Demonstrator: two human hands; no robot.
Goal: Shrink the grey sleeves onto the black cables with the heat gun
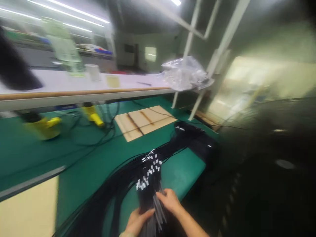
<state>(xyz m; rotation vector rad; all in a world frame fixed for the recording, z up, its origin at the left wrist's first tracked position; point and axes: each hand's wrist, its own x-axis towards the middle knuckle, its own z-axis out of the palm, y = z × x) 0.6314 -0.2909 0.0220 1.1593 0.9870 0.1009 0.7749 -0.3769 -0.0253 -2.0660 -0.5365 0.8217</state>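
Observation:
A thick bundle of black cables (148, 174) with small white labels lies across the green bench mat (86, 171). Its near end reaches the front edge, where both my hands meet it. My left hand (137, 222) holds the bundle from the left side, fingers curled against it. My right hand (169, 200) rests on the bundle's right side, fingers bent over the cable ends. The far part of the bundle (195, 138) trails off to the right edge of the bench. The picture is smeared by motion.
A wooden board (144, 121) lies on the mat behind the cables. Two yellow tools (45, 126) with black leads sit at the left under a white shelf (81, 87). A crumpled clear plastic bag (185, 74) lies on the shelf's right end. A dark shape fills the right.

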